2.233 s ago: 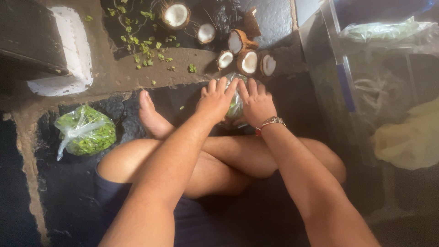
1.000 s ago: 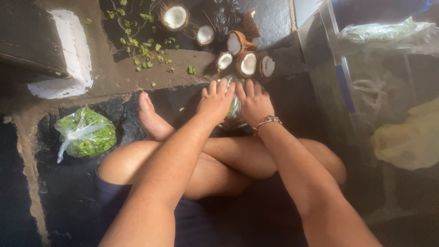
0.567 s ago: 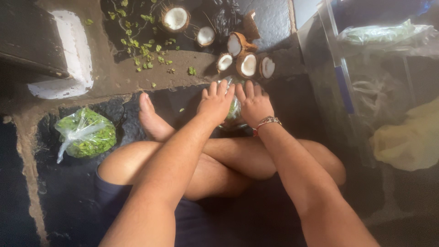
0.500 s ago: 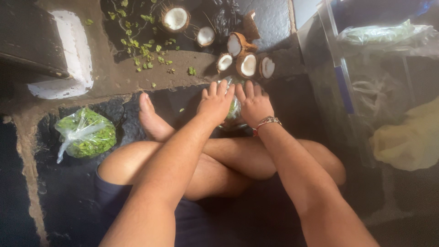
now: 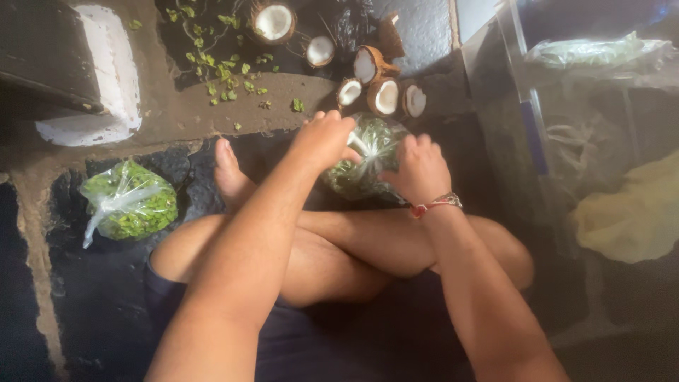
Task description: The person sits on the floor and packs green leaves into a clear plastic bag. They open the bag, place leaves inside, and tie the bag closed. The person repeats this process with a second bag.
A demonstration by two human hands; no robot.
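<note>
A clear plastic bag of green leaves (image 5: 368, 159) lies on the dark floor in front of my crossed legs. My left hand (image 5: 327, 138) is closed around the bag's gathered top at its left side. My right hand (image 5: 421, 170) grips the bag's right side, with a beaded bracelet on the wrist. The bag's lower edge is hidden behind my hands.
A second tied bag of green leaves (image 5: 127, 204) lies at the left. Several split coconut halves (image 5: 385, 95) sit just beyond the bag, with scattered green leaves (image 5: 223, 71) on the floor. A white block (image 5: 106, 78) is at the far left, plastic bags (image 5: 594, 53) and a yellow cloth (image 5: 633, 216) at the right.
Both hands were pressed flat, side by side, on the bag. Now they have parted: the left grips the bag's top, the right its side, and much more of the bag shows.
</note>
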